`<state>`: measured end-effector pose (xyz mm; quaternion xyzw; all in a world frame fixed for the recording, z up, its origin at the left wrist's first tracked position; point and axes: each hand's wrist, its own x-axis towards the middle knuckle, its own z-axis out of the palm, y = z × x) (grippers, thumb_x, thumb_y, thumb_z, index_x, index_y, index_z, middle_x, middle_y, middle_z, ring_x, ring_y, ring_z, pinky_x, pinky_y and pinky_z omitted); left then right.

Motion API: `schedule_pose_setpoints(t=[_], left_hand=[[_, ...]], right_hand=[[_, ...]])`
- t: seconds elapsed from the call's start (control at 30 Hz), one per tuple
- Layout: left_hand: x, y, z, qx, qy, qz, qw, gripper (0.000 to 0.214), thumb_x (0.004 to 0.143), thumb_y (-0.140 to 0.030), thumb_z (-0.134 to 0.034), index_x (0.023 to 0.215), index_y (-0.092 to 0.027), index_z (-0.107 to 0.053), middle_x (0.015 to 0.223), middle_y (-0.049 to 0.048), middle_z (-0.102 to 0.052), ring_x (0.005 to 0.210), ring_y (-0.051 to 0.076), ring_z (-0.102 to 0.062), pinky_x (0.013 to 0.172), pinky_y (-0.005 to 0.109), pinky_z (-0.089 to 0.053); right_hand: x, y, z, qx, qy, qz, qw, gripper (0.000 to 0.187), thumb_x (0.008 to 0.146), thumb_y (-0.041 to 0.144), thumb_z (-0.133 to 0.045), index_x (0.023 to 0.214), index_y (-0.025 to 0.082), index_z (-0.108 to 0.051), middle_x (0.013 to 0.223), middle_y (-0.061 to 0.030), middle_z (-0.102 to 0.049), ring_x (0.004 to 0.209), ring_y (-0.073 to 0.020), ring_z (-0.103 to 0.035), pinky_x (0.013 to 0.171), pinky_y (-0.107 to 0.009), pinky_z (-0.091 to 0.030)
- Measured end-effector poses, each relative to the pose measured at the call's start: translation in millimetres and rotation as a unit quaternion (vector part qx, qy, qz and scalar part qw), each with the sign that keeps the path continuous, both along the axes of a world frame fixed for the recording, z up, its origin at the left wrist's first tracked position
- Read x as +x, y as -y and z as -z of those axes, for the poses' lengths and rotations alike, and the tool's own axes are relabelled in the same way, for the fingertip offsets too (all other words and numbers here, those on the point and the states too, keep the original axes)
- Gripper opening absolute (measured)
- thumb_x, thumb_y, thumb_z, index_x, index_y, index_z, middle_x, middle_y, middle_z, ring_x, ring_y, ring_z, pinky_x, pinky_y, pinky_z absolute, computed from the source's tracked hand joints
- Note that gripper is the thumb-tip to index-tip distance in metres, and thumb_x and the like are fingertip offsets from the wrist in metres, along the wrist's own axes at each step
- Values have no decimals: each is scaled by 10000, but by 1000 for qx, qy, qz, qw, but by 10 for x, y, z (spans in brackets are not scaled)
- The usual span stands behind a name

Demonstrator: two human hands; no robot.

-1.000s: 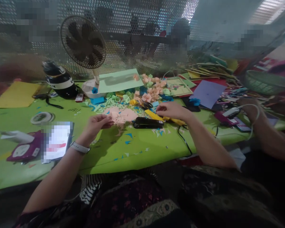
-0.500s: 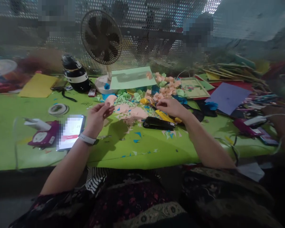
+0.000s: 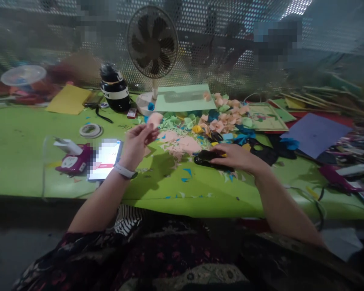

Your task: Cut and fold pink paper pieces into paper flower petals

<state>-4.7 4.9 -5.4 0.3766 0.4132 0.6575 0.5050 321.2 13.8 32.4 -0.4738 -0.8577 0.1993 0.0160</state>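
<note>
My left hand (image 3: 137, 142), with a white watch on the wrist, is raised over the green table (image 3: 24, 161) and pinches a small pink paper piece (image 3: 155, 119) between its fingertips. My right hand (image 3: 235, 157) lies on the black stapler (image 3: 206, 159), fingers curled over it. Between the hands lies a heap of pink paper scraps (image 3: 182, 144). Behind it sits a pile of folded pink and green paper pieces (image 3: 224, 115). Small blue and green offcuts are scattered on the table in front of the stapler.
A small fan (image 3: 152, 42) stands at the back by a pale green sheet (image 3: 185, 98). A phone (image 3: 104, 159), a pink device (image 3: 74, 161), a tape roll (image 3: 91, 130) and a black helmet (image 3: 114, 89) lie left. Purple paper (image 3: 315, 133), a framed card (image 3: 265, 117) and tools crowd the right.
My left hand has lifted the pink piece higher. My right hand has drawn back from the yellow tool and scissors and now rests on the black stapler. The view has shifted left.
</note>
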Motion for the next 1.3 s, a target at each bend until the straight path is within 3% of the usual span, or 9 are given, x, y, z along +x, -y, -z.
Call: schedule_pose_setpoints(t=[0.07, 0.2, 0.33, 0.47, 0.63, 0.77, 0.87, 1.07, 1.3], left_hand=[[64, 72, -18, -33, -48, 123, 991, 210, 750, -332, -807, 827, -162, -712, 791, 50, -764, 685, 115, -718, 690, 229, -587], [189, 209, -83, -61, -137, 352, 924, 251, 725, -379, -814, 762, -153, -709, 713, 72, -751, 596, 134, -697, 604, 250, -583], [210, 270, -128, -60, -127, 433, 891, 241, 723, -380, -812, 751, -161, -714, 719, 85, -753, 595, 152, -705, 584, 264, -582], [178, 287, -143, -61, -142, 484, 861, 226, 747, -372, -798, 760, -161, -718, 730, 99, -759, 615, 163, -722, 592, 260, -578], [129, 266, -157, -68, -133, 450, 880, 257, 709, -390, -824, 746, -162, -712, 708, 79, -753, 567, 144, -695, 565, 252, -573], [84, 180, -111, -65, -109, 379, 917, 223, 736, -345, -814, 765, -148, -713, 706, 62, -749, 561, 117, -677, 599, 239, -578], [107, 103, -27, -122, -84, 285, 947, 146, 773, -255, -790, 785, -133, -711, 746, 56, -758, 589, 91, -677, 668, 223, -581], [319, 94, 163, -200, -104, 258, 940, 125, 831, -113, -714, 718, -100, -663, 675, 66, -737, 613, 122, -706, 692, 260, -589], [429, 159, 234, -199, -148, 273, 930, 116, 845, -95, -684, 730, -99, -677, 692, 61, -738, 645, 124, -707, 709, 260, -582]], right_hand=[[24, 7, 41, 18, 11, -9, 1000, 367, 871, 496, -563, 1053, 203, -689, 947, -96, -729, 845, -259, -659, 708, -340, -467], [25, 46, -42, 50, -12, 11, 999, 408, 882, 516, -539, 1120, 221, -690, 1041, -105, -740, 926, -280, -674, 776, -361, -494], [-155, -3, -249, 85, -53, 13, 995, 410, 901, 489, -523, 1165, 226, -694, 1110, -95, -735, 978, -275, -673, 816, -359, -491], [-612, -232, -375, 152, -40, -33, 987, 371, 906, 461, -544, 1133, 220, -711, 1091, -100, -733, 1011, -296, -651, 820, -365, -460], [-988, -467, -355, 159, -32, -78, 984, 332, 917, 424, -561, 1115, 202, -709, 1096, -104, -730, 998, -288, -644, 817, -352, -446], [-716, -329, -285, 135, -16, -85, 987, 372, 941, 425, -516, 1177, 195, -690, 1132, -105, -726, 1015, -276, -656, 838, -350, -463], [-389, -78, -223, 114, -1, -63, 991, 416, 945, 456, -502, 1223, 199, -675, 1174, -107, -719, 1054, -282, -661, 846, -356, -483], [-185, 336, -59, 86, 13, -87, 992, 454, 976, 455, -460, 1284, 174, -640, 1228, -119, -707, 1084, -290, -671, 868, -374, -512], [-359, 381, 12, 135, 61, -96, 984, 384, 970, 386, -501, 1235, 163, -666, 1153, -129, -730, 1043, -292, -679, 824, -358, -510]])
